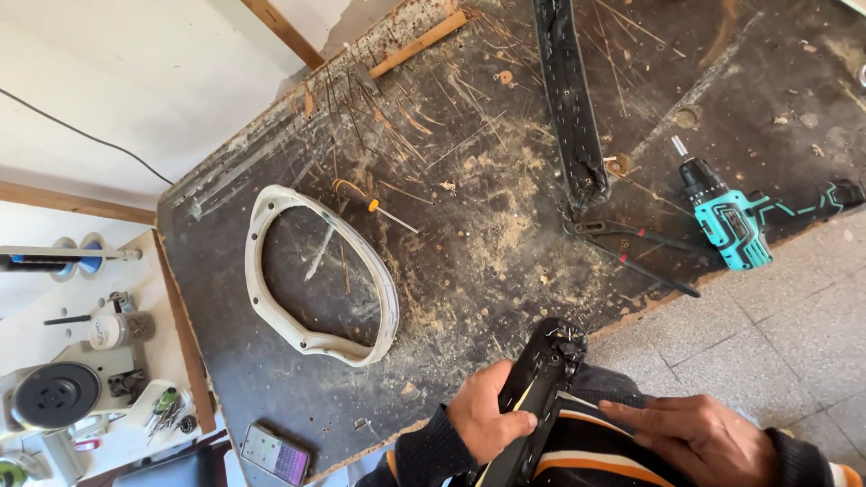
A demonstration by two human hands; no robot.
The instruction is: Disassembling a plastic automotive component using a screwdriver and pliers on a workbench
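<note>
My left hand (490,417) grips a long black curved piece (544,372) that carries metal staples at its upper end. It holds the piece against my lap at the near edge of the dark workbench (469,298). Just right of the piece, my right hand (699,439) lies flat with its fingers stretched toward it, over my black clothing with orange and white stripes, and holds nothing.
On the sawdust-strewn bench lie a white oval frame (316,271), an orange-handled screwdriver (370,200), a second black stapled strip (570,108), black pliers (631,248) and a teal cordless drill (731,221). A phone (275,453) lies near the corner. A white shelf (72,352) holds small tools at left. Tiled floor (776,316) lies at right.
</note>
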